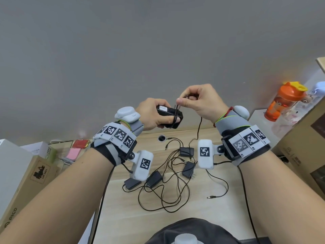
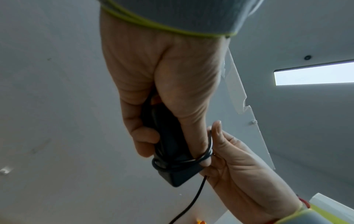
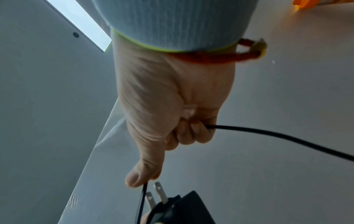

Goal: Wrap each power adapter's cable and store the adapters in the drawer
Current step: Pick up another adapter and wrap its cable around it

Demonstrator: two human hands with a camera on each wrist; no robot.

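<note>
Grey wall behind a wooden tabletop (image 1: 219,217). My left hand (image 1: 151,115) grips a black adapter (image 1: 169,116) above the far edge, thumb under cable (image 1: 199,127) loops; my right hand (image 1: 202,101) pinches that cable. Four adapters (image 1: 187,151) lie tangled mid-tabletop.

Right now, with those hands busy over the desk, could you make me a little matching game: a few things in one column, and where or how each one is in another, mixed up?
Things:
1. black power adapter with a white label
2. thin black cable
3. orange plastic bottle
4. pink notepad

States:
A. stands at the far right
B. gripped in the left hand
C. lies on the desk at the left
D. pinched by the right hand, looped round the adapter

Pairs: 1-B, 2-D, 3-A, 4-C
</note>
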